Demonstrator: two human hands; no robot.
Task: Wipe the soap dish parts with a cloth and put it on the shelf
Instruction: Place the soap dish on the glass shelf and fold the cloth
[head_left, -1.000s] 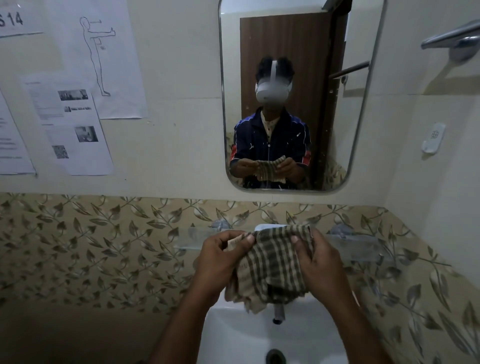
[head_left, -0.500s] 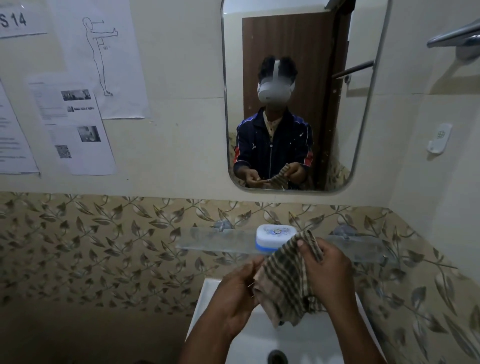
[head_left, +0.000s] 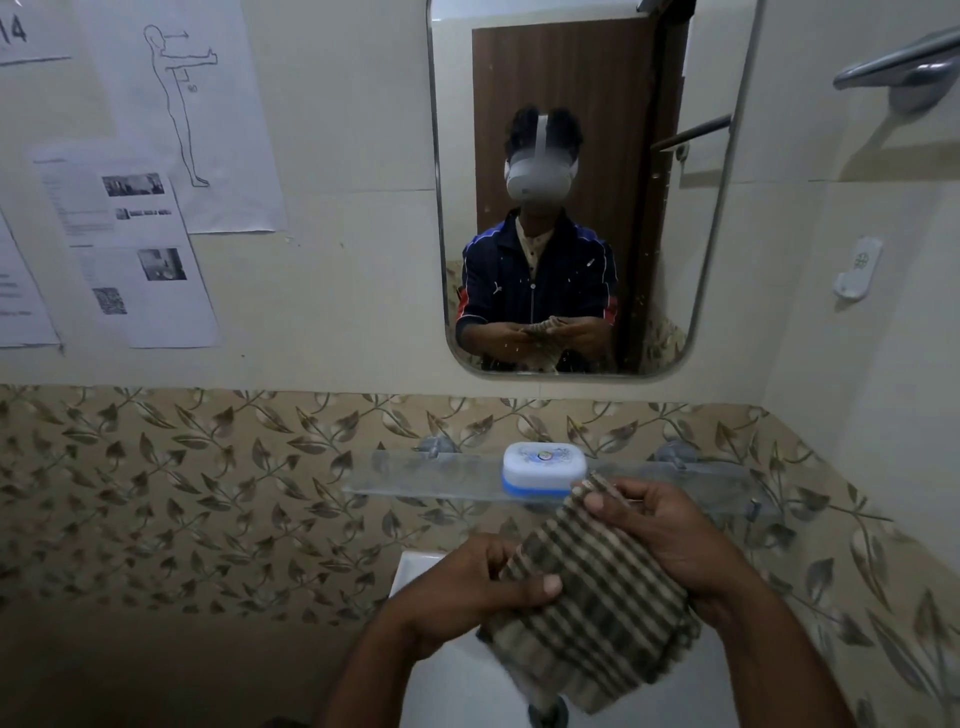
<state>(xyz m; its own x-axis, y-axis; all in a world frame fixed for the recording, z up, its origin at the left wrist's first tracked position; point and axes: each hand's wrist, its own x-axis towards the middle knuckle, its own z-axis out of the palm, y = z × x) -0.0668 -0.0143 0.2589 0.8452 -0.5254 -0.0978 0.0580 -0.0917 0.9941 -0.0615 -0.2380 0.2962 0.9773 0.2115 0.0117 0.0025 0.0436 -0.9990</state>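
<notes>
A white soap dish with a blue base (head_left: 543, 467) stands closed on the glass shelf (head_left: 426, 475) below the mirror. Both hands hold a brown-and-cream checked cloth (head_left: 587, 613) over the basin, just in front of the shelf. My left hand (head_left: 478, 587) grips the cloth's left side with the thumb on top. At the upper corner my right hand (head_left: 660, 535) pinches the cloth, its fingers close to the dish but apart from it. The cloth hangs down between the hands.
A white basin (head_left: 415, 571) lies under the hands, its tap mostly hidden by the cloth. The mirror (head_left: 701, 208) hangs above the shelf. Paper sheets (head_left: 140, 244) are stuck to the left wall. A metal towel bar (head_left: 904, 62) juts out at top right.
The hands have come down and back from the shelf with the cloth, uncovering the soap dish standing there. The cloth has been gathered and folded between the hands.
</notes>
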